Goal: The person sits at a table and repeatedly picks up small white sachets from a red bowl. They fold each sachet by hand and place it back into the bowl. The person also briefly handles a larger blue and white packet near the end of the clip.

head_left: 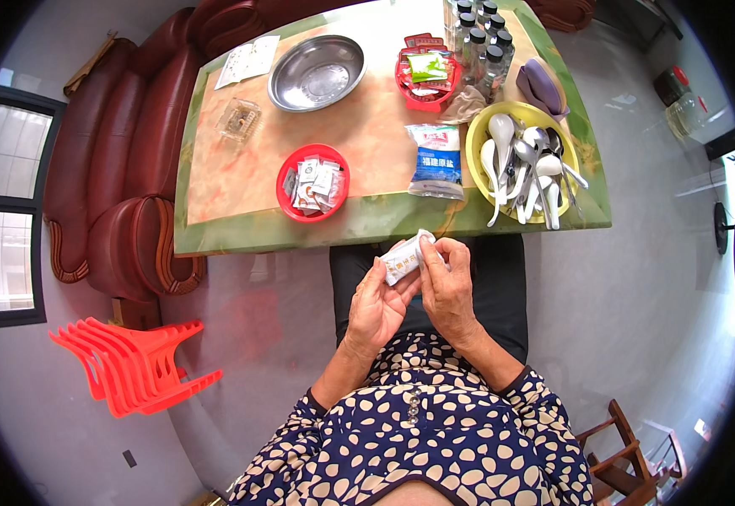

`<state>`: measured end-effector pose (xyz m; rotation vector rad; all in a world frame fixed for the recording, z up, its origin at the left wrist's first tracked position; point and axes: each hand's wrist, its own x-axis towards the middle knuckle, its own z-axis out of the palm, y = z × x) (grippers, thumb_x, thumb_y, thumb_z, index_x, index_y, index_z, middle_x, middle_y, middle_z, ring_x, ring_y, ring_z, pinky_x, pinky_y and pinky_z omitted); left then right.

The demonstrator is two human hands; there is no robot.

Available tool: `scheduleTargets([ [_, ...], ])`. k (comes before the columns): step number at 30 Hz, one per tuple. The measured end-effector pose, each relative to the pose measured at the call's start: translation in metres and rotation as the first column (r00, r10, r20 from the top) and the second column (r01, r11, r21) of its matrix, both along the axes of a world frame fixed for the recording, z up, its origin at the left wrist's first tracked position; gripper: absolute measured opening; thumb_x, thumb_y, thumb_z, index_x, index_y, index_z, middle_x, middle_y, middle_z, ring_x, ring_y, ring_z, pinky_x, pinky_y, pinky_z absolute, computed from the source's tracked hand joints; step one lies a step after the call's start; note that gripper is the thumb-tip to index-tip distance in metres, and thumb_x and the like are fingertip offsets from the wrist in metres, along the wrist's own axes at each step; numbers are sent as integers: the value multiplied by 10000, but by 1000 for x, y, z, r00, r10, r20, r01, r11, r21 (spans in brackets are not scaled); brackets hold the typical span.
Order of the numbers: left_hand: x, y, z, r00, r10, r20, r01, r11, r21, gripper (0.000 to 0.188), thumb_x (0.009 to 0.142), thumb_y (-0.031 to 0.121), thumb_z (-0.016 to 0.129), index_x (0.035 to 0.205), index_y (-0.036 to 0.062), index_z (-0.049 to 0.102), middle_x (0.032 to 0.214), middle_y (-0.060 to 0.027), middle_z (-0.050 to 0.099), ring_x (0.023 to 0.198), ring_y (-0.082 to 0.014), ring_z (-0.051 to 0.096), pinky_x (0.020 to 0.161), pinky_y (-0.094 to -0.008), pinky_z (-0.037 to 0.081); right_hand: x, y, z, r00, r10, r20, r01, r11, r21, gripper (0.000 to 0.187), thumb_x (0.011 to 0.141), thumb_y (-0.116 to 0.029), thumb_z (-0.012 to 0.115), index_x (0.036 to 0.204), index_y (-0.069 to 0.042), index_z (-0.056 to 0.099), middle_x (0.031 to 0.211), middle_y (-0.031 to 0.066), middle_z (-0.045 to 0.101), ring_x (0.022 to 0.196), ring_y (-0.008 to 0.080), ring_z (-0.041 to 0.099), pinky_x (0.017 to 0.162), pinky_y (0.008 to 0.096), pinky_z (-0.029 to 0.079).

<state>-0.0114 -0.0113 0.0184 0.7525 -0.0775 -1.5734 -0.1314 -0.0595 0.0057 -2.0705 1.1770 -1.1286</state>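
Observation:
Just past the near edge of the table, over my lap, both hands meet around a small white packet [401, 263] with gold print. My left hand [376, 312] cradles it from below and the left, the thumb along its side. With thumb and fingertips, my right hand [447, 291] pinches the packet's upper right end, which looks crumpled. I cannot tell whether the packet is torn. Nearest on the table is a red bowl [312, 216] of similar small white packets [317, 185]. A blue and white plastic bag [436, 164] lies farther right.
The green-edged table [224, 190] also bears a yellow basin [526, 110] of spoons [523, 156], a steel basin [317, 76], a red basket [425, 103] of sachets, several dark-capped bottles [485, 51] and a clear ashtray-like dish [238, 121]. Red stacked stools [135, 363] stand left.

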Motion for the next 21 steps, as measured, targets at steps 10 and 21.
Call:
scheduleTargets([
  [10, 3, 5, -18, 999, 37, 4, -37, 999, 17, 495, 1052, 305, 289, 1398, -43, 352, 1380, -186, 467, 1284, -273, 456, 1112, -401, 340, 8, 23, -2, 960, 276, -54, -280, 953, -119, 389, 751, -40, 642, 1134, 27, 632, 1017, 120, 559, 941, 279, 554, 778, 365, 488],
  [21, 4, 7, -5, 1000, 21, -1, -21, 994, 111, 499, 1042, 327, 331, 1390, -29, 363, 1390, -200, 458, 1284, -326, 468, 1066, -456, 405, -13, -18, -4, 998, 42, -45, -42, 999, 10, 372, 750, 45, 622, 1121, 12, 635, 1014, 143, 543, 934, 301, 547, 769, 368, 491],
])
